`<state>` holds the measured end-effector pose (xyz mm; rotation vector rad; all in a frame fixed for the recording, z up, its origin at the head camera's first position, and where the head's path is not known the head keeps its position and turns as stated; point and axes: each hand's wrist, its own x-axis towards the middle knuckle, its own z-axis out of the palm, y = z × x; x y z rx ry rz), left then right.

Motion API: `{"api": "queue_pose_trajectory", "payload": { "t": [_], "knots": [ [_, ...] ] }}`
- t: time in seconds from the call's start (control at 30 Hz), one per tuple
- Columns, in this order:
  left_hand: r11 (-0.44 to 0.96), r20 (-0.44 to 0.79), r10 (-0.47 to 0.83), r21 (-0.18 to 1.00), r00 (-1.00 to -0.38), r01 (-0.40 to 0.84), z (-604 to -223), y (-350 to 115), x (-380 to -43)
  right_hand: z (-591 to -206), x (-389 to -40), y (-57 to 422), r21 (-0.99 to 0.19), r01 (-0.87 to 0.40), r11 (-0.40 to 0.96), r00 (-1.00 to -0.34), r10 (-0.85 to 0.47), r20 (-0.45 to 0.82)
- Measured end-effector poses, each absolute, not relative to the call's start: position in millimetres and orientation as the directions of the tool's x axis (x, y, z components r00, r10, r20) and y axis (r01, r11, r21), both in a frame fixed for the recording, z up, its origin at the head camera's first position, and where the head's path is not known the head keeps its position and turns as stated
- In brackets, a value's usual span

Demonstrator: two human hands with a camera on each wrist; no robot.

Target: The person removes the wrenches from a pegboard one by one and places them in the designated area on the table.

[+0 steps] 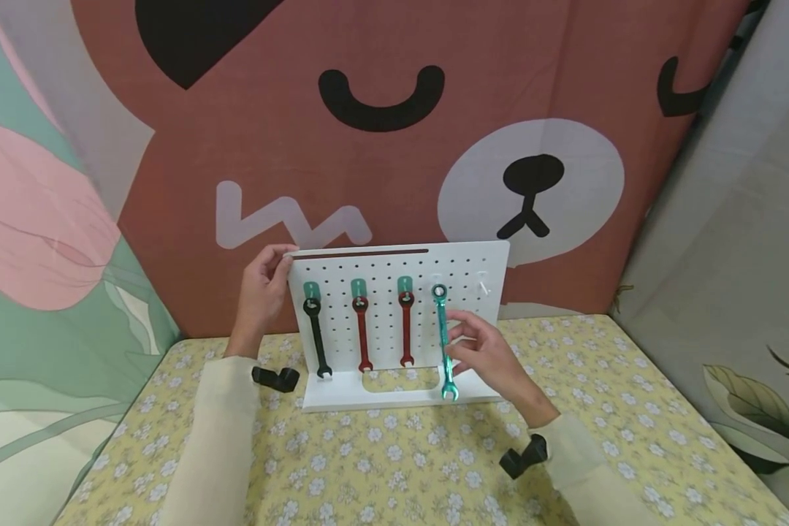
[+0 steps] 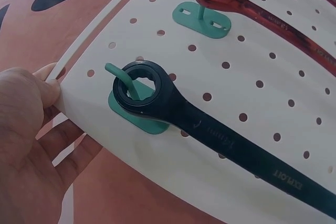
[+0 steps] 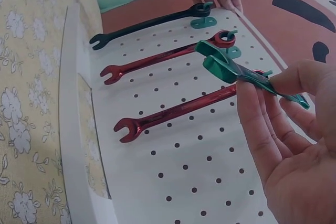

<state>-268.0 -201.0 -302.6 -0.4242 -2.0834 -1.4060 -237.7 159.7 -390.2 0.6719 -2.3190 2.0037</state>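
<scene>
A white pegboard point(image 1: 394, 329) stands upright on its base. My left hand point(image 1: 266, 281) pinches its upper left corner between thumb and fingers. In my right hand point(image 1: 483, 351) is a shiny green combination wrench point(image 1: 443, 329), gripped along its shaft with the ring end up and the open end down. Its ring overlaps the board's upper right part in the head view. From green hooks hang a black wrench point(image 2: 210, 129) and two red wrenches, the left one point(image 1: 362, 332) beside the black, the right one point(image 3: 178, 111) nearest my right hand.
A clear hook point(image 1: 483, 283) sits on the board at the far right. The base point(image 1: 342, 398) has a cut-out and rests on a yellow flowered tablecloth point(image 1: 381, 467). Behind the board hangs a brown cloth point(image 1: 269, 146) with a cartoon bear.
</scene>
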Motion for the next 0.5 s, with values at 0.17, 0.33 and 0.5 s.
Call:
{"api": "queue_pose_trajectory", "payload": {
  "t": [0.17, 0.33, 0.5],
  "knots": [
    [0.400, 0.624, -0.056, 0.729, -0.779, 0.555, -301, -201, -267, -387, -237, 162, -0.943, -0.321, 0.091, -0.910, -0.307, 0.280],
    [0.403, 0.617, -0.060, 0.735, -0.785, 0.546, -300, -201, -263, -385, -235, 169, -0.937, -0.335, 0.100, -0.911, -0.290, 0.294],
    [0.394, 0.622, -0.049, 0.731, -0.781, 0.557, -299, -200, -263, -384, -231, 177, -0.935, -0.339, 0.106, -0.908, -0.295, 0.296]
  ]
}}
